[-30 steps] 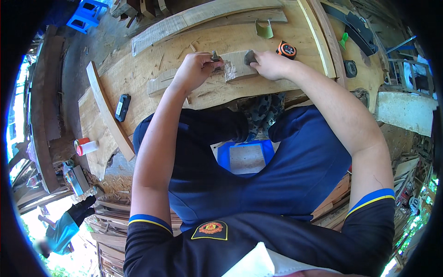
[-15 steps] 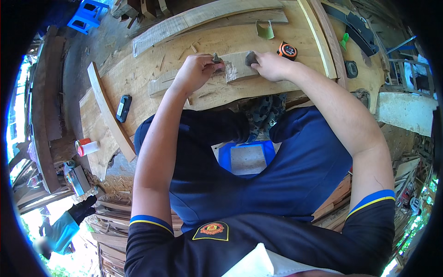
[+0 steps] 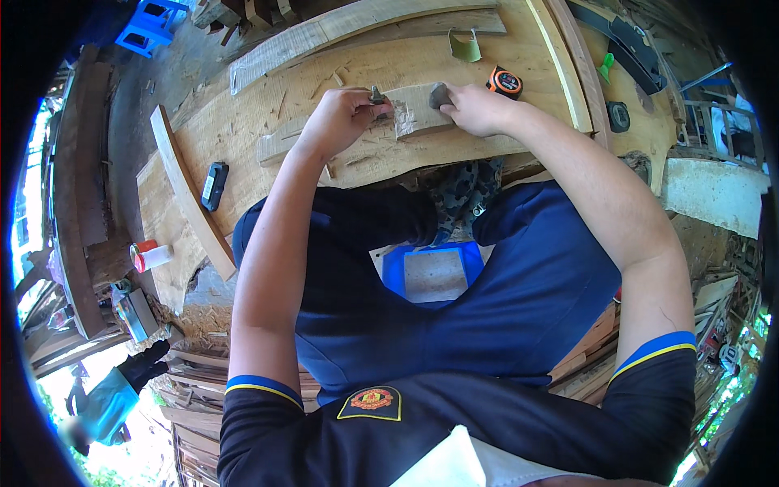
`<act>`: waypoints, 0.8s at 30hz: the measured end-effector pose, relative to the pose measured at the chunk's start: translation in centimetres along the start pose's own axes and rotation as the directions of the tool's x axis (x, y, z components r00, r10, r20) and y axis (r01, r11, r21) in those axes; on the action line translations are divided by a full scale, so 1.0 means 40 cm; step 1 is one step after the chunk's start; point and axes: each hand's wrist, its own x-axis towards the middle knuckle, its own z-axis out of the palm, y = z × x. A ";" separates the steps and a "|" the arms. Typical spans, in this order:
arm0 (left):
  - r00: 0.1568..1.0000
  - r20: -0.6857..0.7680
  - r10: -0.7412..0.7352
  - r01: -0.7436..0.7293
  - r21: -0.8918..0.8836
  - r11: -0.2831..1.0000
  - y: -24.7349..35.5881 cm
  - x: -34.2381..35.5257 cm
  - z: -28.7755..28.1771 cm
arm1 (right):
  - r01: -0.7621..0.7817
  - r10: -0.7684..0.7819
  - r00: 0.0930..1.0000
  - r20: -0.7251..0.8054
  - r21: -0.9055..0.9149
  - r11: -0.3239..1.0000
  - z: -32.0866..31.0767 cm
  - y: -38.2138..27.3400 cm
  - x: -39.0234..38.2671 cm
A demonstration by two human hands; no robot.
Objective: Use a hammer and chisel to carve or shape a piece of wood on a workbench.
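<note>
A short block of pale wood (image 3: pixel 418 109) lies on a wide wooden slab (image 3: pixel 268 105). My left hand (image 3: pixel 341 118) is closed around a small metal tool (image 3: pixel 378 96), whose tip meets the block's left end. My right hand (image 3: pixel 479 107) rests on the block's right end with a dark stone-like lump (image 3: pixel 439 95) under the fingers. Wood chips are scattered around the block.
An orange and black tape measure (image 3: pixel 505 81) sits just right of my right hand. A curved wooden strip (image 3: pixel 191 195), a black handheld device (image 3: pixel 213 185) and a white tube with a red cap (image 3: pixel 151 256) lie to the left. A blue stool (image 3: pixel 151 26) stands far left.
Both hands and the block stay in nearly the same place; the left hand has shifted slightly against the block's left end.
</note>
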 end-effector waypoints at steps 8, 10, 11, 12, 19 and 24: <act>1.000 0.006 -0.020 0.020 0.037 0.999 -0.013 0.003 0.000 | 0.009 -0.009 1.000 -0.023 0.003 1.000 0.007 0.010 0.007; 0.998 -0.018 0.056 -0.056 0.008 0.998 -0.020 0.008 0.002 | 0.009 -0.009 1.000 -0.030 0.004 1.000 0.005 0.010 0.009; 0.998 -0.016 0.057 -0.057 0.006 0.998 -0.022 0.012 0.004 | 0.006 -0.005 0.999 -0.034 0.005 1.000 0.006 0.014 0.010; 0.999 -0.012 0.045 -0.045 0.000 0.999 -0.023 0.016 0.006 | 0.003 -0.003 0.999 -0.033 0.004 1.000 0.004 0.019 0.010; 0.999 -0.018 0.049 -0.049 -0.008 0.999 -0.028 0.014 0.014 | -0.030 0.028 0.999 0.041 0.056 0.998 -0.038 -0.022 -0.023; 0.999 -0.016 0.031 -0.030 0.076 0.997 -0.040 0.017 0.023 | -0.015 0.012 0.999 0.046 0.061 0.998 -0.056 -0.037 -0.032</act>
